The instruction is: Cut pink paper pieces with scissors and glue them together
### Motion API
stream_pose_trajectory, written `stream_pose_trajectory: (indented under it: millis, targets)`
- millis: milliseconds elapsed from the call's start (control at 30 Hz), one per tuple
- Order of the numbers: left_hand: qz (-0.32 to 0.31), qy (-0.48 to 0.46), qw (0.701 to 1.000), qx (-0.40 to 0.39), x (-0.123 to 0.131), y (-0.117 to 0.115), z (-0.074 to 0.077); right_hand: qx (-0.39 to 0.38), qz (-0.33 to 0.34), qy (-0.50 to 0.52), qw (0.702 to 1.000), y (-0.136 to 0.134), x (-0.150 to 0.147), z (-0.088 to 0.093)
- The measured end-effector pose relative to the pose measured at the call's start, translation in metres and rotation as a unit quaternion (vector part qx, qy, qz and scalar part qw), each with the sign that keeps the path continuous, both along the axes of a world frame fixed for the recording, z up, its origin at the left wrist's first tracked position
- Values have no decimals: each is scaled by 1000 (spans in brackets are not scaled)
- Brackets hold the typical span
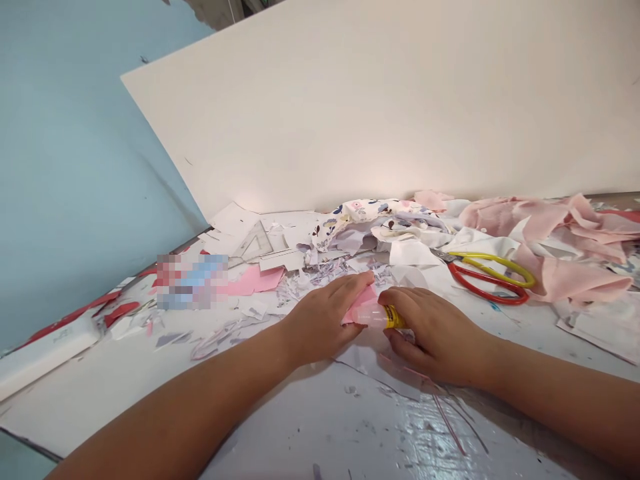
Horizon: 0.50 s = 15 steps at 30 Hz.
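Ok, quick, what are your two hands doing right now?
Left hand: open, lying flat on the pink paper.
Right hand: closed, holding a small glue bottle.

Pink paper piece [361, 303]: small, angular, lying flat, one corner pointing up and right. Left hand [323, 321] just left of the paper, palm down, fingers [350, 288] laid across its upper edge. Glue bottle [376, 317]: small, translucent pinkish plastic, yellow label, held nearly level over the paper, nozzle [354, 315] pointing left. Right hand [435, 337] just right of the paper, curled round the label end of the bottle. Nozzle tip apparently against the paper, though contact hard to confirm from this angle.
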<state>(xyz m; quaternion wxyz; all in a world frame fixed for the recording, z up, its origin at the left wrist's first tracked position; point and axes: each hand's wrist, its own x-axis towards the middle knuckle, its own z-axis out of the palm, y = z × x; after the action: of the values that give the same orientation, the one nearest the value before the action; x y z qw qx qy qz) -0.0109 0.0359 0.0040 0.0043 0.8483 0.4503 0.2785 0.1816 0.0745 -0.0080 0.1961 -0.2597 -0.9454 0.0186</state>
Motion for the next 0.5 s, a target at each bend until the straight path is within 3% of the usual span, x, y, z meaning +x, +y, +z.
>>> stream_pose_trajectory:
  millis: [333, 500]
  targets:
    - [6, -10, 1000, -24, 1, 0, 0, -18, -39, -6, 999, -10, -5, 9]
    - [12, -25, 998, -58, 1, 1, 1, -132, -54, 28, 989, -15, -6, 10]
